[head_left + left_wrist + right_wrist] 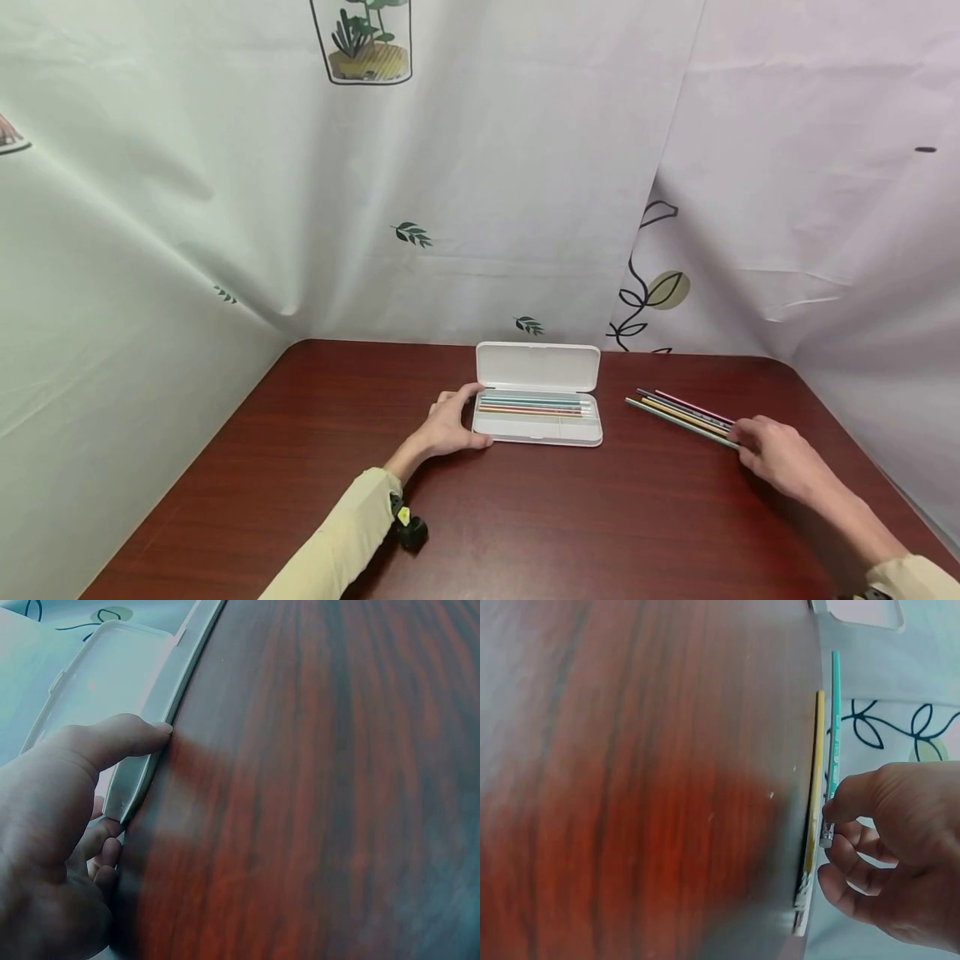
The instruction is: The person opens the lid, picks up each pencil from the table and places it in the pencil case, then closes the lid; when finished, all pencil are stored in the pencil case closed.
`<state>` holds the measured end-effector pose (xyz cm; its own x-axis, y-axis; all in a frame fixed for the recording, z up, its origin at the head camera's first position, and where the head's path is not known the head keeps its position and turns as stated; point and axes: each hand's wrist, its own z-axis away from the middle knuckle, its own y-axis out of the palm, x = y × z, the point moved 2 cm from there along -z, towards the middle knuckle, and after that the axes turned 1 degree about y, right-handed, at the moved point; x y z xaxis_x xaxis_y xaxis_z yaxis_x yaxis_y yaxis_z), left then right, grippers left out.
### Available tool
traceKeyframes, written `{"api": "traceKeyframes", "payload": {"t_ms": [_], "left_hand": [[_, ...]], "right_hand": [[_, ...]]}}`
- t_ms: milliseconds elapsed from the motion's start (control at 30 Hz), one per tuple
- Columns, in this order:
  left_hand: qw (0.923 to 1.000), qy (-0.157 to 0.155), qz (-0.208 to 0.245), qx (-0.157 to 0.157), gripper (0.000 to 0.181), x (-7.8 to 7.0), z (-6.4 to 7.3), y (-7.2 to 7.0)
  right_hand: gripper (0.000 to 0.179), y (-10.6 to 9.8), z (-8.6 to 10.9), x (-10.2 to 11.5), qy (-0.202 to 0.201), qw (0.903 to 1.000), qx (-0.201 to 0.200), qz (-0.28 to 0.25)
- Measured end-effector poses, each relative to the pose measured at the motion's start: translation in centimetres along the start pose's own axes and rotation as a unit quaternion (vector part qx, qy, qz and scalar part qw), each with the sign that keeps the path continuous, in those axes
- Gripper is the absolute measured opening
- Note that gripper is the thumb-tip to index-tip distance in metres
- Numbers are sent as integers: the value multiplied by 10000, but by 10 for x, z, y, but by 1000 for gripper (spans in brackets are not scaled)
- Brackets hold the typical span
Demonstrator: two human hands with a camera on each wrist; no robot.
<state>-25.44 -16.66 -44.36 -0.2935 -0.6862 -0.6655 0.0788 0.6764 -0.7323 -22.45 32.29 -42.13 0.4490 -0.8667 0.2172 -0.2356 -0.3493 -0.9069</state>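
Observation:
A white pencil case [517, 430] lies on the table with its lid [537, 367] raised at the back. Several pencils [528, 406] rest side by side in its rear compartment. My left hand [445, 425] holds the case's left end, thumb on the front edge and fingers round the far corner. At the right, my right hand [783, 460] pinches a green pencil [835, 712] near its eraser end, between thumb and fingers. Beside it are a yellow pencil [815, 780], a dark pencil and a red pencil [686, 406], fanned slightly apart.
The dark red wood-grain table [570, 517] has rounded far corners. A pale curtain [510, 192] printed with leaves hangs behind it and along both sides. A small black camera [411, 533] is strapped to the left wrist.

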Motion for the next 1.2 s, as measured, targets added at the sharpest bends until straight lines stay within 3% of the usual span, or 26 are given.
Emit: {"api": "traceKeyframes", "payload": {"t_ms": [533, 900, 1200], "left_hand": [[10000, 27, 50, -44, 91, -2, 0, -2], [10000, 15, 75, -49, 91, -1, 0, -1], [10000, -54, 27, -25, 92, -1, 0, -1]], "right_hand": [[28, 3, -26, 38, -625, 9970, -290, -366], [25, 13, -58, 65, -963, 9934, -154, -597], [22, 24, -84, 88, -991, 9926, 131, -690]]}}
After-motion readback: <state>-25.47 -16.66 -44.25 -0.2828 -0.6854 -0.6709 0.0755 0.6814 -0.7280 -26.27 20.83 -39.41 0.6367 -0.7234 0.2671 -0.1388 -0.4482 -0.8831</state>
